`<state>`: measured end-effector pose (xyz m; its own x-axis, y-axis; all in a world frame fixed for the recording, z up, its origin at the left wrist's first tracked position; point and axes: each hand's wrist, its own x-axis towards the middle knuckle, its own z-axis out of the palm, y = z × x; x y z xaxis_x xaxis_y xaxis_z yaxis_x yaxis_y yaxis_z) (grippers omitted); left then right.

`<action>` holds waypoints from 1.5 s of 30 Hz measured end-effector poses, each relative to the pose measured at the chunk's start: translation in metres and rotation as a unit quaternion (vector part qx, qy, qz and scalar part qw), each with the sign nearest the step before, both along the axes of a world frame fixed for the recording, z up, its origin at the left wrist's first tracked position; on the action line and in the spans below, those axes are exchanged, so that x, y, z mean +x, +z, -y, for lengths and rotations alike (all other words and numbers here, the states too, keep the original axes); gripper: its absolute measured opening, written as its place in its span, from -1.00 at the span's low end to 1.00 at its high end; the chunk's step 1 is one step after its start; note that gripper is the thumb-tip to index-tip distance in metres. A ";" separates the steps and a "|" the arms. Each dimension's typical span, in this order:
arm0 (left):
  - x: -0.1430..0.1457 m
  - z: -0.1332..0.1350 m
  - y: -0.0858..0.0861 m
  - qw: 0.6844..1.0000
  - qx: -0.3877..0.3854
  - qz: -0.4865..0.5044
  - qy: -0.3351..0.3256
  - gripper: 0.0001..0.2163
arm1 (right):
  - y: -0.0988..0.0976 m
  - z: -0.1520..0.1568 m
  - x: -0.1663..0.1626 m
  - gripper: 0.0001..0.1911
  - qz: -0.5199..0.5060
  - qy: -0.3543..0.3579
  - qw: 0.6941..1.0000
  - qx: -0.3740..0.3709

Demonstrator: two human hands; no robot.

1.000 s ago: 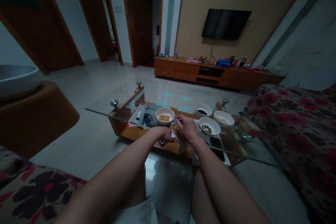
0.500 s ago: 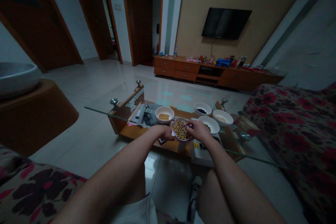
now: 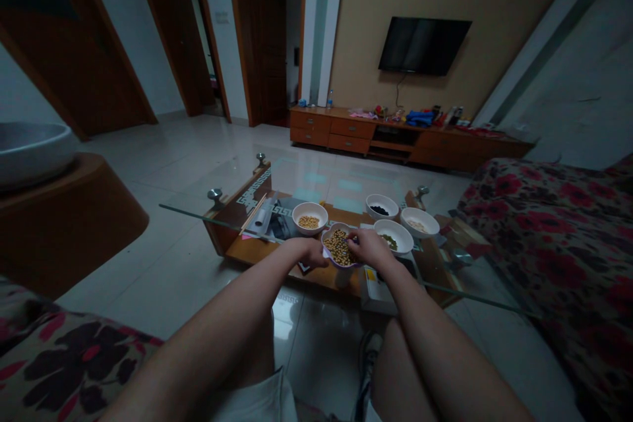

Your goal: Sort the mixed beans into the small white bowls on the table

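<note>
Where hands [image 3: 341,250] meet: five bowls [image 3: 401,232].

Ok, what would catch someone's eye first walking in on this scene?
Probably the two hands over the bowl of mixed beans at the near edge of the glass table: the left hand grips its rim, the right hand dips its fingers in. Four white bowls ring it, and a dark TV hangs on the far wall.

The right hand [image 3: 368,247] has come back from the yellow-bean bowl [image 3: 310,217] to the mixed-bean bowl [image 3: 339,247]
</note>
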<state>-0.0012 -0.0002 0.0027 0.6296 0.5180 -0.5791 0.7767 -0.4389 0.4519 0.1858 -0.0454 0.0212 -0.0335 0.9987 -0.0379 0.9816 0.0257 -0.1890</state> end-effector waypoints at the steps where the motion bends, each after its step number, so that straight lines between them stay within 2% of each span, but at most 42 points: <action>1: 0.000 0.000 0.000 1.000 -0.001 0.000 0.002 -0.76 | -0.001 -0.001 -0.002 -0.73 -0.001 0.010 1.000 -0.001; 7: -0.001 0.000 -0.001 0.999 -0.019 0.008 0.027 -0.84 | -0.002 -0.002 -0.015 -0.75 -0.042 0.115 0.992 -0.008; 11: 0.000 0.000 0.000 1.000 -0.010 -0.003 0.014 -0.84 | 0.001 0.002 -0.016 -0.79 -0.060 0.135 0.989 -0.003; 15: 0.001 0.000 0.001 1.000 -0.009 -0.002 0.008 -0.83 | 0.003 0.006 -0.004 -0.82 -0.093 0.142 0.985 -0.033; 19: 0.000 0.001 0.004 0.999 0.037 -0.004 -0.014 -0.79 | 0.004 0.009 0.015 -0.84 -0.094 0.116 0.987 -0.064; 22: -0.001 0.001 0.005 0.999 0.049 -0.013 -0.013 -0.74 | 0.006 0.011 0.027 -0.85 -0.064 0.064 0.993 -0.075; 27: 0.000 0.001 0.003 0.999 0.047 -0.015 -0.007 -0.69 | 0.011 0.015 0.032 -0.81 0.001 -0.031 0.999 -0.043; 30: 0.003 0.000 0.001 0.999 0.035 -0.021 0.000 -0.67 | 0.012 0.014 0.028 -0.79 0.029 -0.062 0.997 -0.023; 38: 0.005 0.000 -0.001 0.999 0.030 -0.014 -0.012 -0.70 | 0.003 0.001 0.010 -0.75 0.062 -0.081 0.995 -0.004; 45: 0.000 0.005 0.007 0.999 0.036 -0.002 -0.009 -0.79 | 0.001 -0.008 -0.015 -0.72 0.033 -0.012 0.999 -0.003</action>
